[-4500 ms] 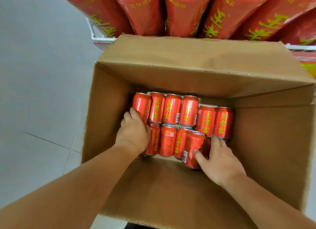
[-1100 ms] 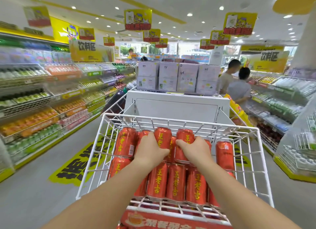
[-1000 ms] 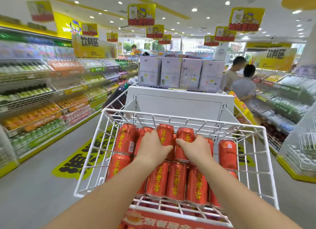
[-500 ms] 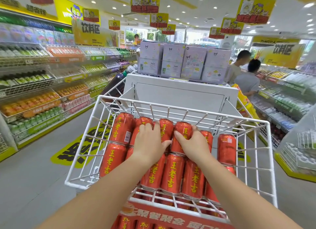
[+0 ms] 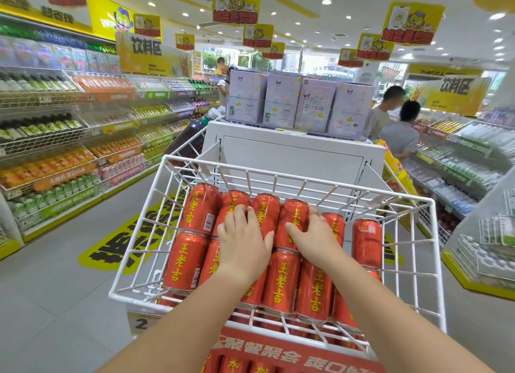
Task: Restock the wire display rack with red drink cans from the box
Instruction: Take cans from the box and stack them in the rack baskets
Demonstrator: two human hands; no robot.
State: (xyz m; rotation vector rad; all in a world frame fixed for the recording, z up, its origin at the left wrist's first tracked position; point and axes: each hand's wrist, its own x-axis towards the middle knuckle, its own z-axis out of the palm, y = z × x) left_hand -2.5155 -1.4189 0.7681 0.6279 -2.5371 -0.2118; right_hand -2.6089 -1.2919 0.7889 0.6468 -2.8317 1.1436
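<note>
Resting flat-palmed on the red cans (image 5: pixel 281 278) in the wire rack (image 5: pixel 434 261) — left hand (image 5: pixel 243 245), right hand (image 5: pixel 313 237) — both grips open, clasping nothing.

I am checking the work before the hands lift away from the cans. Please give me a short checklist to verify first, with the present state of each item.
1. Left hand lies flat on cans, grips none: ok.
2. Right hand likewise: ok.
3. Red cans lie in rows, none over the rim: ok.
4. Wire basket has free space at its right side: ok.
5. Single can on the right is apart from the rows: not ok.
6. Box within reach: cannot tell.
</note>
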